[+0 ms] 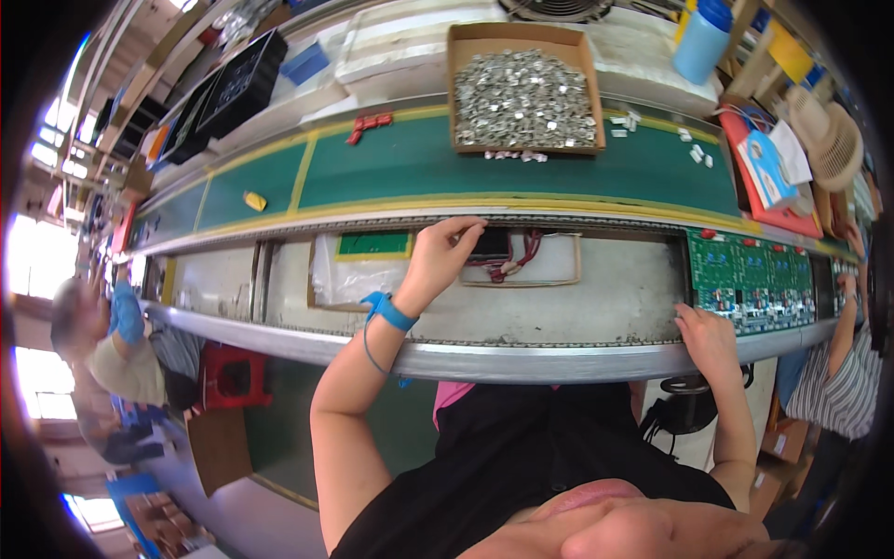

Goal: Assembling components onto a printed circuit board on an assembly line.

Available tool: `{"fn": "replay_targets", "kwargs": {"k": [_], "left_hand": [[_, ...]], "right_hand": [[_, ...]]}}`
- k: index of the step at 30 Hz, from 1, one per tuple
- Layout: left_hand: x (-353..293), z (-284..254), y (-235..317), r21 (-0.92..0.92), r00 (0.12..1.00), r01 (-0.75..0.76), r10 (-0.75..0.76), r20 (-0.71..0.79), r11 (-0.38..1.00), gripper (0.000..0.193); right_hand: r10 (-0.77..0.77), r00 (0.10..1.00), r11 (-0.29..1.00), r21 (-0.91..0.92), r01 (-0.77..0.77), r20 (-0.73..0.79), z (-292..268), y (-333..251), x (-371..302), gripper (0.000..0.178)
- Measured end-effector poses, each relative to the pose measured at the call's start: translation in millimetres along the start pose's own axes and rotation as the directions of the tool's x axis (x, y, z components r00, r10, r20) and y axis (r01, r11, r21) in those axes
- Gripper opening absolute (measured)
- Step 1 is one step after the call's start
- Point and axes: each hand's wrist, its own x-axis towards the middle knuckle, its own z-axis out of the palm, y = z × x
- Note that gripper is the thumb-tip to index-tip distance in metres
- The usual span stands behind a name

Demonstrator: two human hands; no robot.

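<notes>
My left hand, with a blue wrist strap on its wrist, is over the conveyor's far rail. Its thumb and fingertips come together in a pinch; anything between them is too small to make out. Below that hand, a black part with dark red wires lies in a shallow open box, partly hidden by the hand. My right hand rests at the near rail with its fingers stretched out, beside the left edge of a green circuit board panel. Red parts stand along the panel's far edge.
Past the rail, a cardboard box of small metallic parts stands on a green belt. Red parts and white pieces lie nearby. A bagged green board sits left. Co-workers are at both sides.
</notes>
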Motion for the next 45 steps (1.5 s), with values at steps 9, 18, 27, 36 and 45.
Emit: {"fn": "replay_targets", "kwargs": {"k": [9,18,27,36,45], "left_hand": [[-0.6,-4.7,3.5,0.015,0.996,0.062,-0.063,0.06,0.998,0.02],[-2.9,-6.4,4.7,0.0,0.998,0.04,-0.04,0.046,0.999,0.021],[-1.2,-7.4,5.3,0.058,0.999,0.026,-0.028,0.034,0.998,0.02],[1.9,-8.4,-0.9,0.027,1.0,0.001,-0.001,0.021,1.0,0.02],[-0.7,-2.6,-5.9,0.029,0.996,-0.086,0.086,0.022,0.996,0.02]], "right_hand": [[0.179,0.979,0.971,-0.143,-0.191,-0.093,12.0,27.0,-6.9,0.019],[0.184,0.981,0.971,-0.144,-0.192,-0.064,4.6,15.1,3.0,0.021],[-0.314,0.92,0.946,0.002,0.323,-0.235,-3.4,-34.4,64.7,0.018],[-0.501,0.813,0.797,0.206,0.567,-0.297,17.3,-62.3,95.6,0.013],[-0.437,0.868,0.795,0.351,0.495,-0.236,20.4,-62.0,89.1,0.013]]}}
